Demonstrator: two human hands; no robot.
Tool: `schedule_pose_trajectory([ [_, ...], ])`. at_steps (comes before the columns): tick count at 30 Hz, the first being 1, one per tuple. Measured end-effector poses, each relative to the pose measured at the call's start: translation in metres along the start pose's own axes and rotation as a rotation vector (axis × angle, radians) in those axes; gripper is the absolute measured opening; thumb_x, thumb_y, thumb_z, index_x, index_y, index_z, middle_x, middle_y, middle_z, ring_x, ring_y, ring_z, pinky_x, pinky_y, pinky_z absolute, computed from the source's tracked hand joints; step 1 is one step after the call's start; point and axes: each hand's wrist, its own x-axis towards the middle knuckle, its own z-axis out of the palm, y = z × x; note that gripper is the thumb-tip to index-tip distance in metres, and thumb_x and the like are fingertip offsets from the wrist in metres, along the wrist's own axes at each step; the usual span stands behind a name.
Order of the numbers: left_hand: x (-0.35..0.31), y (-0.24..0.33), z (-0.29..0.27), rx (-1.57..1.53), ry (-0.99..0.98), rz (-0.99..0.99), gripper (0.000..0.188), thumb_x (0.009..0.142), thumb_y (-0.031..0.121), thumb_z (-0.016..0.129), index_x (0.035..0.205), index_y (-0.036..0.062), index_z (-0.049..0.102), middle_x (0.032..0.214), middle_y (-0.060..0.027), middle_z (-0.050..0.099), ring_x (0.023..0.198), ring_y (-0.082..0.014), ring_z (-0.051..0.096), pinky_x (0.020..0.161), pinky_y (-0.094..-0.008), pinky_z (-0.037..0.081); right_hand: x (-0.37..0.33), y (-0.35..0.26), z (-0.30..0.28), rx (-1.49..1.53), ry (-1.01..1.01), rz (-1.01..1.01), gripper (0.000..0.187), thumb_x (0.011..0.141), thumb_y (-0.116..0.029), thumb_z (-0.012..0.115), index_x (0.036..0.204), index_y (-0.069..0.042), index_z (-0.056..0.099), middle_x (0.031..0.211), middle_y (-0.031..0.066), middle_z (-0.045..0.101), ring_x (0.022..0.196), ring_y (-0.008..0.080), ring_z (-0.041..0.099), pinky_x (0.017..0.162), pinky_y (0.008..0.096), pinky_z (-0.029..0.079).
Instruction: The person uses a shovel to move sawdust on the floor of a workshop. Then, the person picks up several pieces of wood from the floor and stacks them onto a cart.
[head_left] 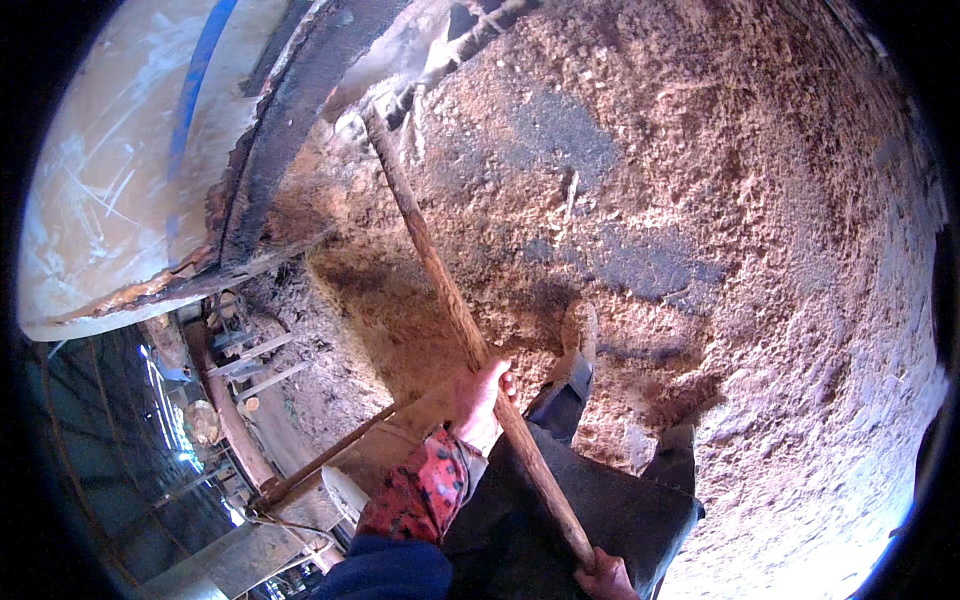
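My left hand (480, 402) is closed around the middle of a long wooden pole (450, 300). Lower down, at the picture's bottom edge, my right hand (606, 577) grips the near end of the same pole. The pole slants away to the upper left. Its far tip lies by a pale, ragged mass (395, 75) beside a dark, charred-looking edge; whether the two touch, I cannot tell. A red patterned sleeve cover (420, 490) wraps my left forearm over a blue sleeve.
Rough brown granular ground (760, 200) with grey patches spreads ahead and to the right. A large pale curved panel (110, 190) with a blue stripe stands upper left. Wooden poles and boards (265, 355) lie lower left. My muddy boot (579, 328) and dark apron (590, 490) show below.
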Motion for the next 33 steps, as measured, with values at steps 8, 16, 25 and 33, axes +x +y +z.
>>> schedule_pose_trajectory([
  [8, 0.103, 0.094, -0.025, 0.148, 0.055, 0.209, 0.014, 0.079, 0.014, 0.063, 0.076, 0.0090, 0.050, 0.060, -0.0011, 0.047, 0.047, -0.0130, 0.047, 0.042, -0.0313, 0.042, 0.122, 0.005, 0.084, -0.080, -0.171, -0.263, 0.029, 0.075, -0.025, 0.066, 0.086, -0.004, 0.048, 0.071, 0.0229, 0.059, 0.069, 0.0419, 0.060, 0.059, 0.0492, 0.047],
  [16, 0.152, 0.130, -0.034, 0.125, 0.004, 0.190, 0.014, 0.079, 0.017, 0.062, 0.080, 0.0109, 0.049, 0.063, -0.0001, 0.047, 0.050, -0.0128, 0.045, 0.045, -0.0314, 0.041, 0.142, -0.055, 0.057, -0.253, -0.154, -0.273, 0.031, 0.076, -0.027, 0.063, 0.091, -0.005, 0.047, 0.071, 0.0229, 0.060, 0.072, 0.0440, 0.060, 0.062, 0.0508, 0.049],
  [25, 0.078, 0.068, 0.001, 0.090, -0.019, 0.109, 0.012, 0.080, 0.016, 0.060, 0.081, 0.0106, 0.050, 0.064, -0.0007, 0.047, 0.051, -0.0145, 0.047, 0.047, -0.0343, 0.044, 0.051, -0.074, -0.031, -0.290, -0.058, -0.226, 0.029, 0.071, -0.022, 0.065, 0.089, -0.004, 0.052, 0.069, 0.0226, 0.059, 0.069, 0.0436, 0.060, 0.058, 0.0497, 0.048],
  [33, -0.003, -0.002, 0.017, 0.036, 0.003, 0.111, 0.014, 0.078, 0.014, 0.061, 0.074, 0.0054, 0.051, 0.058, -0.0035, 0.050, 0.045, -0.0166, 0.050, 0.042, -0.0351, 0.046, -0.034, -0.009, -0.053, -0.325, 0.106, -0.349, 0.029, 0.078, -0.018, 0.059, 0.102, -0.003, 0.055, 0.078, 0.0218, 0.061, 0.063, 0.0402, 0.058, 0.052, 0.0488, 0.046],
])
